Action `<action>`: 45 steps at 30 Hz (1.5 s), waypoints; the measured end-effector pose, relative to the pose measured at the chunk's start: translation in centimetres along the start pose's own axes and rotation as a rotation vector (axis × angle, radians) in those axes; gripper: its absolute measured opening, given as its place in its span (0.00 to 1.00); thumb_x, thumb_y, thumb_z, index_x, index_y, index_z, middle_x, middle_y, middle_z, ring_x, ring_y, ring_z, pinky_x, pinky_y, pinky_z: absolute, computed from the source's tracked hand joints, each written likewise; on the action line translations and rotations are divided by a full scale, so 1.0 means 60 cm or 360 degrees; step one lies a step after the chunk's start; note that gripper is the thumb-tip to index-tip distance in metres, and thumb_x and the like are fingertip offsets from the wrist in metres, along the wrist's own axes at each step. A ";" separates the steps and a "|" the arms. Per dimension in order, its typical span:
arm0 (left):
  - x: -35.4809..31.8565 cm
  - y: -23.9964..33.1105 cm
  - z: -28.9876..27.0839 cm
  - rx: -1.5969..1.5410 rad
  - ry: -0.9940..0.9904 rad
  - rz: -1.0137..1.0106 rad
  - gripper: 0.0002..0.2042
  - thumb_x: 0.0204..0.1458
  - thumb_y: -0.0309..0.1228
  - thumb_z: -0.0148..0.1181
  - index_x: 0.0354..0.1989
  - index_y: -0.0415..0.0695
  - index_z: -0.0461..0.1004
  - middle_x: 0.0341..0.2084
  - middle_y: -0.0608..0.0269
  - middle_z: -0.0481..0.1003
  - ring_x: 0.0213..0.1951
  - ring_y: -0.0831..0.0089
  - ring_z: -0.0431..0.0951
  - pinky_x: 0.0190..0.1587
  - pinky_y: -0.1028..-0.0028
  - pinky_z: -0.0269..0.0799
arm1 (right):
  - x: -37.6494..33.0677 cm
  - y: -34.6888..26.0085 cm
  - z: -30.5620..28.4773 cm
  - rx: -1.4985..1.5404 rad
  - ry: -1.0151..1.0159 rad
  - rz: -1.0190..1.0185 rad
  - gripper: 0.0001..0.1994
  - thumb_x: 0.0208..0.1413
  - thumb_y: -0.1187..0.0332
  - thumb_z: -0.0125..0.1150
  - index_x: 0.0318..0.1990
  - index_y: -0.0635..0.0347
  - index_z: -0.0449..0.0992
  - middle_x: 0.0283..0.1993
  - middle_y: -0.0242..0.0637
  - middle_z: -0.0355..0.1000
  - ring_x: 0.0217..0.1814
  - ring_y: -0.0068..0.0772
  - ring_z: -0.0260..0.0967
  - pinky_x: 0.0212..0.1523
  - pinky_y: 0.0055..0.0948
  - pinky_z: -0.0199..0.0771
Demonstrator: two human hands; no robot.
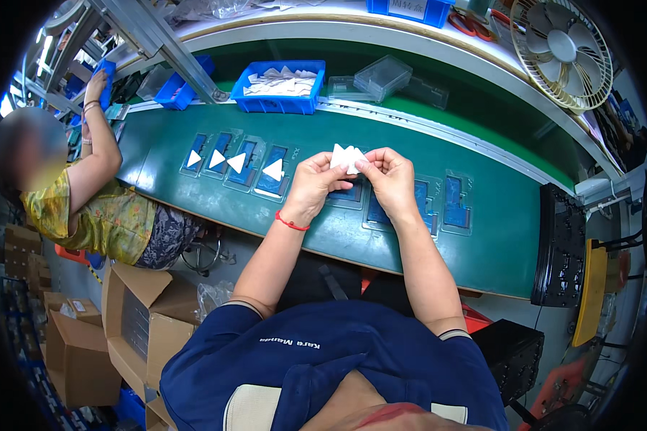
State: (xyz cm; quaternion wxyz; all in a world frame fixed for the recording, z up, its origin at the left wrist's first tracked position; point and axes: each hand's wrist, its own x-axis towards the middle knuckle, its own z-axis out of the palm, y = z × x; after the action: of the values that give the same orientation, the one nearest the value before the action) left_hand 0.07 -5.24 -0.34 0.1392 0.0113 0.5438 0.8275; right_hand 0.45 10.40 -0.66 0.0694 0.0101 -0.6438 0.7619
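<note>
Both my hands meet over the middle of the green table, holding a few small white triangular pieces (346, 157) that overlap with their points fanned out. My left hand (313, 184) pinches them from the left, and a red cord circles that wrist. From the other side, my right hand (391, 181) grips them between thumb and fingers. Beneath and beside the hands runs a row of clear plastic trays with blue parts inside. White triangles lie on the left ones, such as the triangle (273, 170) nearest my left hand. My hands partly hide the middle tray (346, 195).
Behind the row stands a blue bin (277, 103) of white pieces, beside clear plastic boxes (383, 77). A fan (561, 46) sits upper right, and a black slatted object (559, 244) by the table's right end. Another person (86, 187) works at left, near cardboard boxes (83, 352).
</note>
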 end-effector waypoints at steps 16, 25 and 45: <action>-0.045 0.002 0.011 0.0194 -0.0078 0.0044 0.18 0.58 0.22 0.49 0.57 0.36 0.62 0.40 0.54 0.76 0.40 0.71 0.79 0.33 0.80 0.78 | -0.024 0.004 -0.002 -0.0478 -0.0127 -0.0150 0.07 0.51 0.70 0.63 0.36 0.62 0.79 0.28 0.35 0.75 0.30 0.24 0.70 0.31 0.25 0.68; -0.049 -0.007 0.047 0.0204 -0.0122 -0.0114 0.15 0.58 0.23 0.50 0.53 0.34 0.66 0.44 0.52 0.75 0.41 0.69 0.79 0.34 0.80 0.79 | -0.047 -0.031 -0.053 0.0061 0.0107 0.0213 0.03 0.52 0.76 0.62 0.33 0.67 0.76 0.29 0.36 0.76 0.29 0.18 0.71 0.31 0.17 0.70; -0.047 -0.034 0.081 0.0168 -0.0210 -0.0163 0.10 0.56 0.23 0.54 0.45 0.32 0.69 0.36 0.52 0.77 0.35 0.70 0.81 0.30 0.80 0.79 | -0.095 -0.035 -0.085 -0.0909 0.0243 -0.0425 0.08 0.44 0.67 0.68 0.34 0.53 0.80 0.24 0.29 0.73 0.33 0.30 0.67 0.43 0.33 0.60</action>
State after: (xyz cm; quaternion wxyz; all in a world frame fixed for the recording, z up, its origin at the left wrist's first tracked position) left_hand 4.07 -0.82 0.17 0.2160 0.0452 0.5762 0.7869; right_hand 6.71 15.24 -0.08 0.2169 0.0174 -0.8175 0.5333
